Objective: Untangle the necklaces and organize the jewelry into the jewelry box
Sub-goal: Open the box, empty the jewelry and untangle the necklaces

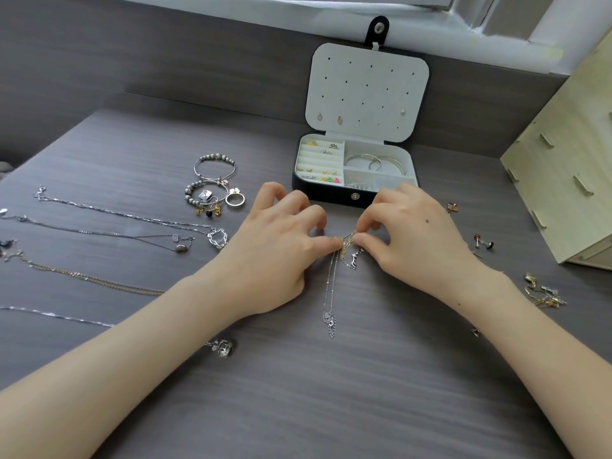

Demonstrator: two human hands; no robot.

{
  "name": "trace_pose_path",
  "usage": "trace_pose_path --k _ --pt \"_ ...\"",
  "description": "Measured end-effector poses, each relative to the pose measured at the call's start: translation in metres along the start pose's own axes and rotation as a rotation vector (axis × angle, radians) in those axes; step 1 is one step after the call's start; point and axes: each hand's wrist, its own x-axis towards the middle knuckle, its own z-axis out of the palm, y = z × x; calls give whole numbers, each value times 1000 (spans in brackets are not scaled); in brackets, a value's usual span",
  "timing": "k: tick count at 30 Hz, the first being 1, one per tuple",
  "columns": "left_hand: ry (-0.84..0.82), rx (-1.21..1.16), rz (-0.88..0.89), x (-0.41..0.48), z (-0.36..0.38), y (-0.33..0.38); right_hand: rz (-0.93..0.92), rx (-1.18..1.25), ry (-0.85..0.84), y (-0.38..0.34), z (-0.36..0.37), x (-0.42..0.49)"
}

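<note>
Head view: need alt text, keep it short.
A person's left hand and right hand pinch a knot of tangled gold and silver chains at a grey table, in front of an open, partly filled jewelry box. Straightened necklaces lie in rows to the left.

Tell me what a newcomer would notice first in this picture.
Both hands meet at the middle of the table: the left hand and right hand pinch the tangled chains, gold and silver, whose loose ends trail toward the person. Just behind them the jewelry box stands open, with rings and bangles in its compartments. To the left, several necklaces lie stretched out in rows.
</note>
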Motion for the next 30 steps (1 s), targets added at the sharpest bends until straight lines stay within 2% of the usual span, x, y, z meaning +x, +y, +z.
trace_pose_path --k 9,19,26,30 --pt "-16 33 35 -6 0 -5 73 86 -151 -6 -6 -2" --pt "-18 32 44 -10 0 -6 207 450 -9 -19 -38 15" --pt "-31 19 70 -13 -1 -7 259 540 194 -31 -42 54" --pt "-47 7 82 -14 -1 -7 269 546 181 -35 -33 67"
